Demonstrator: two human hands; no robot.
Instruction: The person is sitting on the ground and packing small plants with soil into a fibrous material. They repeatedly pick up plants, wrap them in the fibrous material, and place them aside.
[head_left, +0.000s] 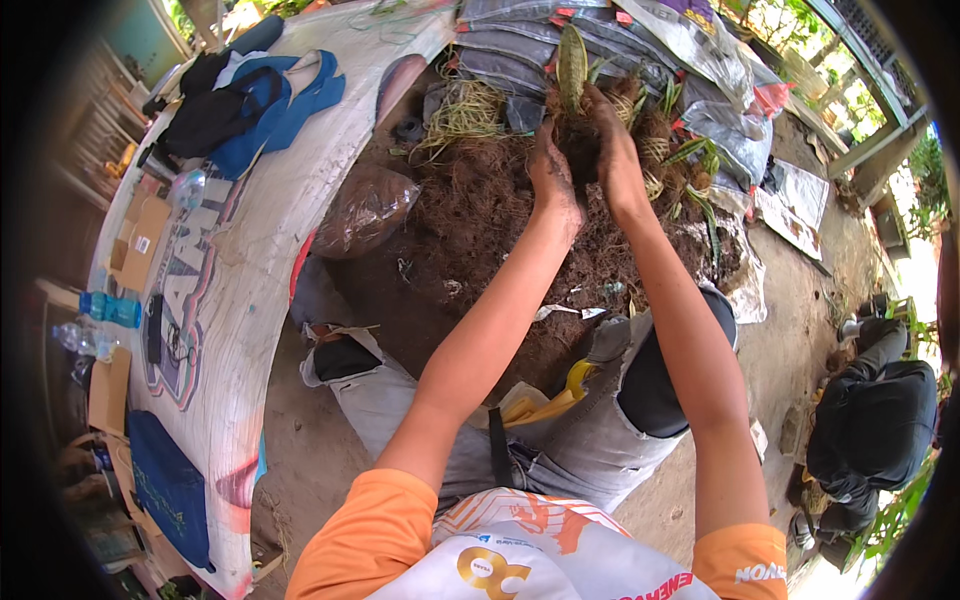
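My left hand and my right hand, both smeared with soil, cup a dark clump of soil from its two sides. Just above it stands a snake plant with a broad, yellow-edged leaf; its base is partly hidden by my fingers. Beneath my forearms spreads a heap of brown coir-like fibre and soil. More small plants with fibrous root balls sit just right of my right hand.
Stacked grey plastic bags lie behind the heap, near a bundle of straw-like strips. A clear bag of brown material rests left. Further left is a table with a printed cover. A person in dark clothing is bent over at right.
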